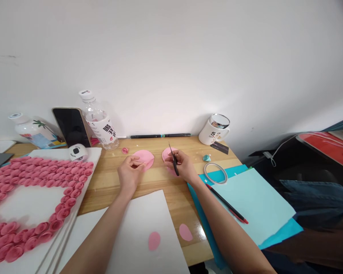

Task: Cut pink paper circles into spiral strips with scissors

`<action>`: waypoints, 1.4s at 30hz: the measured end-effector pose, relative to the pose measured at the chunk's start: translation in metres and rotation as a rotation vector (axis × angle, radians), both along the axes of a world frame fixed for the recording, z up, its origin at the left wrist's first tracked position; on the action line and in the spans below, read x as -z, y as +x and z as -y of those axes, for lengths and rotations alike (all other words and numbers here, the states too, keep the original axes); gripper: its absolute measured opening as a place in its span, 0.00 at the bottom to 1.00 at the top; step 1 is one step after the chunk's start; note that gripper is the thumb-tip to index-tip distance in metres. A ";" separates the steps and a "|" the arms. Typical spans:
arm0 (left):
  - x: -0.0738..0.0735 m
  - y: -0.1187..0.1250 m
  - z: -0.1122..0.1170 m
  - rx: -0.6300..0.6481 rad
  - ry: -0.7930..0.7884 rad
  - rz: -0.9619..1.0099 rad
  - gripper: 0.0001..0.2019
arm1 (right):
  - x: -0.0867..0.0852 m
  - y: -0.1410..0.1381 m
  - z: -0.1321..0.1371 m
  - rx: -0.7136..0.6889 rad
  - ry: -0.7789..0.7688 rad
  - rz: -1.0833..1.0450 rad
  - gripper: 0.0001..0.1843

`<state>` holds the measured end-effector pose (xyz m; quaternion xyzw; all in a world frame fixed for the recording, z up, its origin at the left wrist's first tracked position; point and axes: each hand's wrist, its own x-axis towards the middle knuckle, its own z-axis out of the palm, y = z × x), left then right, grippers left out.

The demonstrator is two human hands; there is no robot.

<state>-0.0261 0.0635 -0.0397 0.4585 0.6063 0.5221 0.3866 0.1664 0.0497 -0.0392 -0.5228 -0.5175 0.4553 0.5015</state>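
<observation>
My left hand (130, 172) pinches the edge of a pink paper circle (145, 158) lying on the wooden table (160, 182). My right hand (181, 164) is closed around small black scissors (173, 159), whose blades point up and away from me. A second pink paper circle (167, 153) lies under that hand, partly hidden by it. A small rolled pink paper rose (125, 150) sits just left of the circles.
A white board with several pink paper roses (31, 213) lies left. White sheets (144, 228) with pink scraps (154, 240) lie near me. Blue paper (254, 201), a red pen (227, 204), a tape ring (215, 172), a mug (214, 130), a bottle (98, 121) and a phone (71, 126) stand around.
</observation>
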 end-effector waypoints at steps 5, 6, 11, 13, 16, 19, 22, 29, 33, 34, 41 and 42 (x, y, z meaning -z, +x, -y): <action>-0.003 0.002 0.001 -0.026 0.125 0.045 0.11 | -0.005 -0.002 0.004 -0.142 -0.055 -0.256 0.17; -0.004 0.002 0.002 -0.046 0.194 0.028 0.08 | -0.004 -0.003 0.004 -0.148 -0.058 -0.260 0.17; -0.009 0.001 0.005 -0.141 0.441 0.082 0.07 | 0.005 -0.006 0.001 -0.129 -0.035 -0.200 0.20; -0.008 0.002 0.006 -0.125 0.405 0.125 0.09 | 0.006 -0.008 0.000 -0.130 -0.009 -0.210 0.22; -0.002 0.006 0.005 -0.011 0.289 0.177 0.14 | 0.005 -0.011 0.002 -0.162 -0.006 -0.259 0.24; 0.001 0.008 0.005 0.135 0.163 0.251 0.16 | 0.002 -0.014 0.003 -0.146 -0.037 -0.283 0.24; -0.001 0.008 0.007 0.297 0.037 0.261 0.16 | 0.000 -0.014 0.003 -0.065 -0.021 -0.279 0.22; -0.009 0.010 0.014 0.340 -0.056 0.281 0.13 | -0.002 -0.015 0.006 -0.154 0.067 -0.250 0.20; -0.015 0.011 0.012 0.158 0.069 0.380 0.13 | -0.007 -0.021 0.014 -0.347 -0.013 -0.217 0.21; -0.017 0.011 0.012 0.145 0.086 0.408 0.13 | -0.008 -0.023 0.016 -0.362 -0.037 -0.192 0.23; -0.021 0.014 0.015 0.125 0.124 0.519 0.12 | -0.010 -0.033 0.021 -0.342 -0.067 -0.160 0.27; -0.020 0.014 0.016 0.131 0.121 0.513 0.12 | -0.010 -0.034 0.022 -0.349 -0.067 -0.168 0.27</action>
